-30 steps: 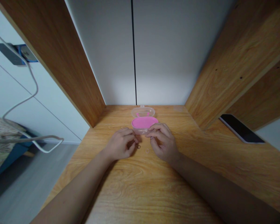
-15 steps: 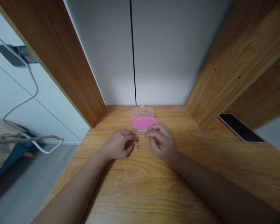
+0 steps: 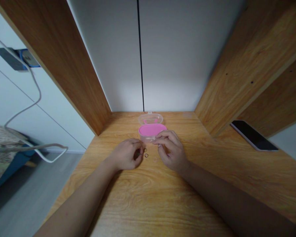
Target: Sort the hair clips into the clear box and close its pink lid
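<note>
A small pink box with a clear hinged lid stands open at the back of the wooden desk. My right hand curls its fingers against the box's front edge. My left hand rests on the desk with its fingertips pinched together beside tiny dark rings. A pale ring lies between both hands. What the left fingers pinch is too small to name.
Wooden side panels rise on both sides, with a white wall behind. A dark phone lies on the right ledge. At the left, a white cable hangs from a wall socket above the floor and a bed.
My left fingertips have pulled slightly back from the rings and closed tighter. My right hand and the box have stayed put.
</note>
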